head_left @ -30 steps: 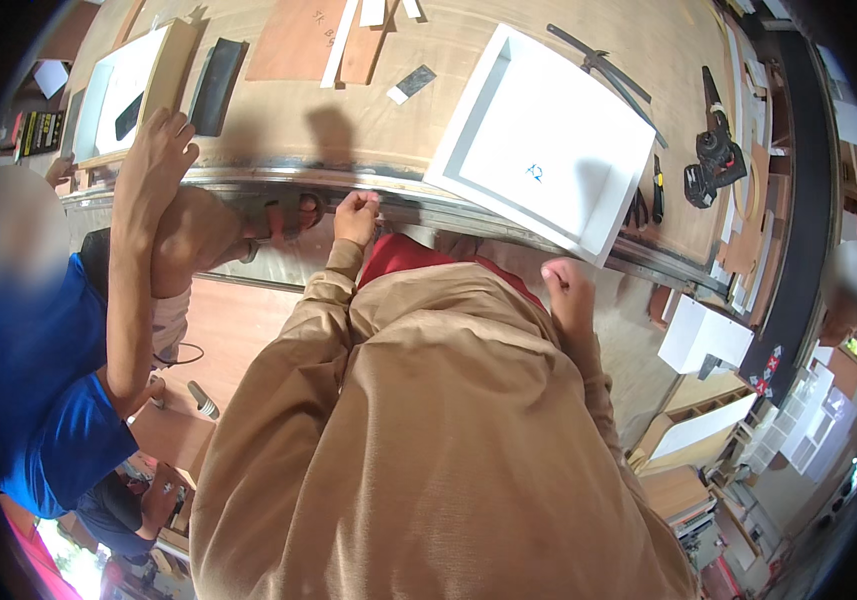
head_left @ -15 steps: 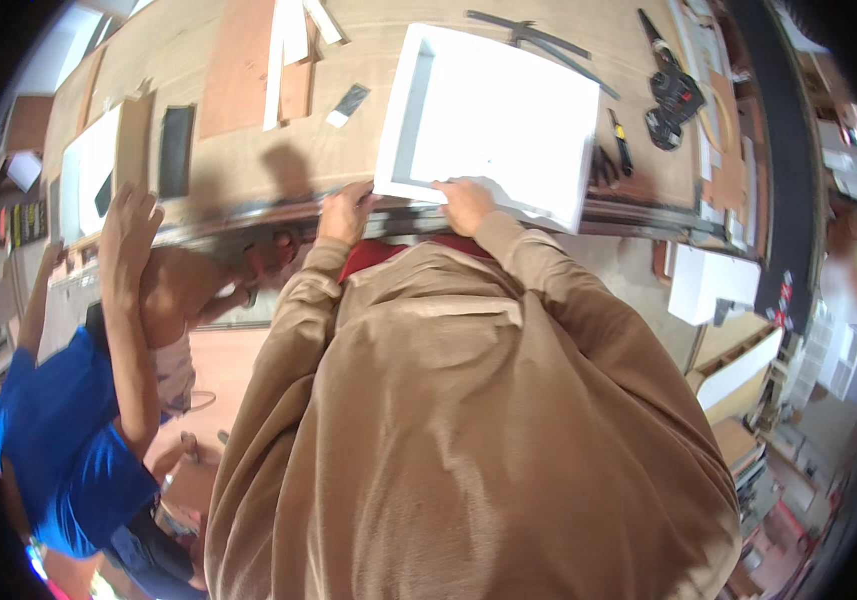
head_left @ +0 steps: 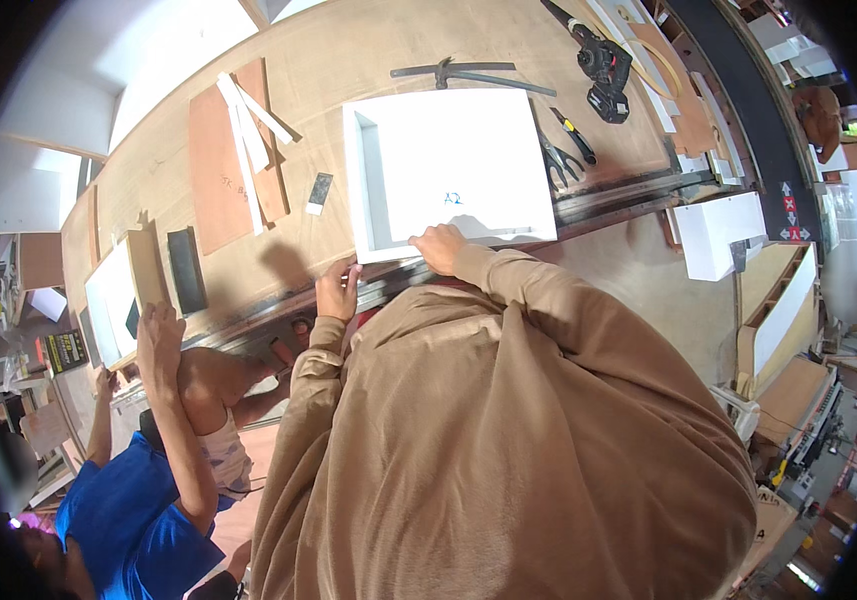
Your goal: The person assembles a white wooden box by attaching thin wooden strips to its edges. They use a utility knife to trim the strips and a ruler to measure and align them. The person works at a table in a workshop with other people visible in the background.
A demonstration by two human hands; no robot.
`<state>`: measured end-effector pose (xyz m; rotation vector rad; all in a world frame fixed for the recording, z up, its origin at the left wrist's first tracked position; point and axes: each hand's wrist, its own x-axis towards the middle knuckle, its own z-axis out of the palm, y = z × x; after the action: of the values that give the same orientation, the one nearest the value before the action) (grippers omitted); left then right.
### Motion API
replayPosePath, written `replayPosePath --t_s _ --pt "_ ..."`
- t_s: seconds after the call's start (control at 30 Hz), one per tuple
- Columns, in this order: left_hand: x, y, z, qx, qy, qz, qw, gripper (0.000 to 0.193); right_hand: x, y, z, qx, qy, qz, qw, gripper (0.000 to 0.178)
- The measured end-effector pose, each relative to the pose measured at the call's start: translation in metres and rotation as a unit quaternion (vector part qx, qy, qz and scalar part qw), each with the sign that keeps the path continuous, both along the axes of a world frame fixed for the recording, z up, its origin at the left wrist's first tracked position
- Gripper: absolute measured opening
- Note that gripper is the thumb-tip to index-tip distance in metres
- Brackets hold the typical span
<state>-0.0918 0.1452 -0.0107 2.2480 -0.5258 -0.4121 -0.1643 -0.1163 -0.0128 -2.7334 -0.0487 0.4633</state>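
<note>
A shallow white open box [head_left: 448, 160] with a blue handwritten mark inside lies on the wooden workbench in front of me. My right hand [head_left: 438, 248] grips its near wall, with the fingers curled over the rim. Just off the near left corner of the box is my left hand [head_left: 336, 290], its fingers bent and drawn together at the bench edge. Whether anything small is between those fingers is hidden. Pliers [head_left: 558, 160] and a yellow-and-black utility knife [head_left: 574, 135] rest to the right of the box.
Behind the box lies a hammer [head_left: 442, 72] across a dark strip. A cordless drill [head_left: 600, 75] sits at the far right. White strips [head_left: 243, 130] lie on brown boards to the left. A co-worker in a blue shirt [head_left: 133, 510] handles another box [head_left: 113, 300].
My view has shifted and turned, so the bench sits differently in it. My left hand has come slightly away from the box's corner; the right hand remains on the near wall.
</note>
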Motion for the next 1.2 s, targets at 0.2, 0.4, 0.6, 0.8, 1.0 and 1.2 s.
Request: replayPosePath --t_s 0.2,0.4,0.6,0.8,1.0,1.2 --pt "0.004 0.011 -0.039 -0.160 0.163 0.114 0.967 0.027 0.006 0.007 0.004 0.022 0.002 0.014 1.000 0.026" --pt "-0.001 0.005 -0.049 -0.132 0.126 0.163 0.970 0.025 0.000 0.008 0.008 0.010 0.001 0.029 1.000 0.030" --pt "-0.004 -0.009 -0.037 -0.094 0.192 0.188 0.959 0.023 -0.004 0.000 0.005 0.021 -0.054 0.036 0.998 0.024" --pt "-0.006 -0.010 -0.039 -0.095 0.209 0.233 0.945 0.026 -0.001 -0.002 0.001 0.027 -0.006 0.044 0.999 0.025" --pt "-0.037 -0.055 -0.023 -0.003 0.028 0.364 0.931 0.027 0.082 -0.005 0.049 0.063 0.092 0.077 0.991 0.023" --pt "-0.054 -0.068 -0.007 -0.066 0.063 0.448 0.890 0.030 0.227 0.074 0.009 0.160 -0.137 0.171 0.962 0.028"
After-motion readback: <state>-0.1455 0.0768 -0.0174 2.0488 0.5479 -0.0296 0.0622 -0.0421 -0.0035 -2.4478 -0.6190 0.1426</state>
